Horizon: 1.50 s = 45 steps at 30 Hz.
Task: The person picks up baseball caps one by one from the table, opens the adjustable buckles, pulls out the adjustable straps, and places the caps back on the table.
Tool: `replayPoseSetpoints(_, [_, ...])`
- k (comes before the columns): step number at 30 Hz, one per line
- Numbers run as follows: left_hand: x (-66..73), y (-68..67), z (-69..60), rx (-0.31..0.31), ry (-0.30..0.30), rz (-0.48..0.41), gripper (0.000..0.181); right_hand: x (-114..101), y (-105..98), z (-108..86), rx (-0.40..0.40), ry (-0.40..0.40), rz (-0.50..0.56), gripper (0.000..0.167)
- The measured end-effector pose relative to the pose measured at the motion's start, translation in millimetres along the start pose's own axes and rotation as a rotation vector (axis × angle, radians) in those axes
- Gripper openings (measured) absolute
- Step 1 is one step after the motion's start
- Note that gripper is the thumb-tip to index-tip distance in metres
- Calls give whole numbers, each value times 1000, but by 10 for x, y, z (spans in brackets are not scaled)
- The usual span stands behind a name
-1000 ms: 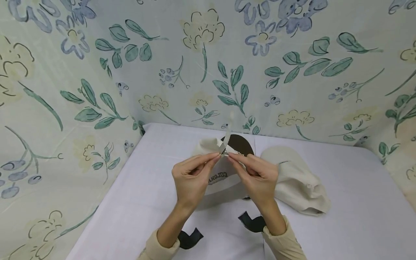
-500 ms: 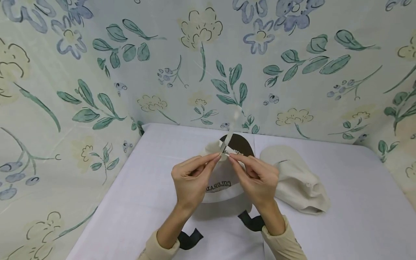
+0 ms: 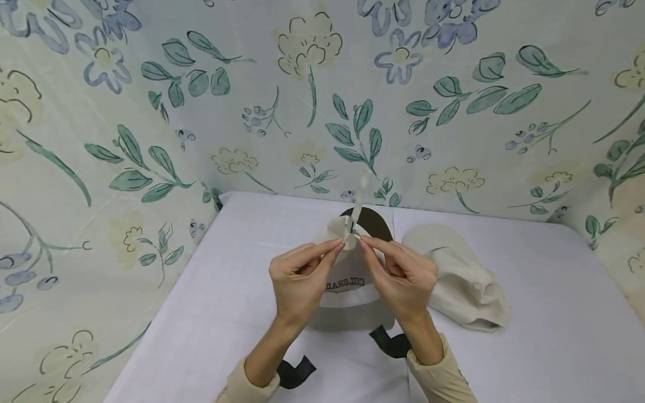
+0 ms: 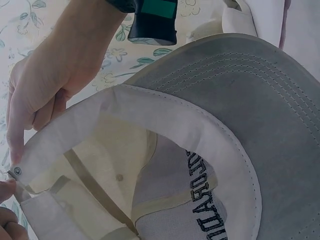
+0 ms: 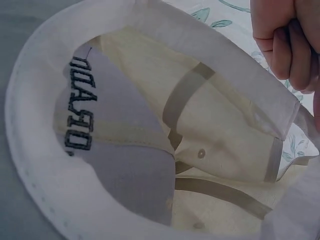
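Note:
A light cap (image 3: 347, 280) with dark lettering inside hangs between the hands, its grey brim at the bottom. The left hand (image 3: 300, 280) pinches one side of its back edge between thumb and fingertips. Opposite, the right hand (image 3: 403, 277) pinches the strap end near a small metal buckle (image 3: 351, 226). A pale strap (image 3: 357, 204) sticks up from the buckle. Looking into the cap (image 4: 200, 110), the left wrist view shows a round metal eyelet beside the left fingertips. The right wrist view shows the cap's lining (image 5: 215, 130) and embroidered letters, with fingers at the right edge.
A second cream cap (image 3: 466, 280) lies on the white-covered table (image 3: 534, 280) to the right. Behind the held cap is a dark brown cap brim (image 3: 372, 223). Black bands hang at both wrists. Floral cloth (image 3: 282, 112) stands behind the table.
The held cap has swung so its brim faces down more squarely, and its lettering has shifted right. Both hands have moved slightly right; their fingertips stand a little farther apart.

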<state>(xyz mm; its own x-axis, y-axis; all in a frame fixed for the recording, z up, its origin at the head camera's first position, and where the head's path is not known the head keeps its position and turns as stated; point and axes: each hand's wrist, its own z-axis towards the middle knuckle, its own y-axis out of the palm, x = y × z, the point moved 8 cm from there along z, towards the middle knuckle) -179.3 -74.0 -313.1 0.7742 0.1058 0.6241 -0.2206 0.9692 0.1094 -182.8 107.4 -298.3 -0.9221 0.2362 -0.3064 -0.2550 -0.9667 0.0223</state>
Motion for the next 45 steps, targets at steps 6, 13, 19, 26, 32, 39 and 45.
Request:
replayPoseSetpoints(6, [-3, 20, -3, -29, 1, -12, 5, 7, -38, 29, 34, 7, -14, 23])
replayPoseSetpoints(13, [-18, 30, -7, -62, -16, -26, 6, 16, -74, 53, 59, 24, -21, 19])
replayPoseSetpoints(19, [-44, 29, -6, -74, -31, -40, 6, 20, -101, 69, 80, 36, -25, 19])
replayPoseSetpoints(26, [-68, 37, -10, -99, -62, -50, 6, 37, -155, 70, 116, 43, -35, 6])
replayPoseSetpoints(32, [-94, 58, 9, -175, -90, -71, 7, 65, -193, 75, 128, 58, -84, 25])
replayPoseSetpoints(39, [-142, 78, 28, -268, -200, -87, 8, 89, -223, 80, 139, 69, -117, 29])
replayPoseSetpoints(45, [-152, 105, 14, -349, -256, -95, 9, 109, -248, 80, 152, 78, -108, 7])
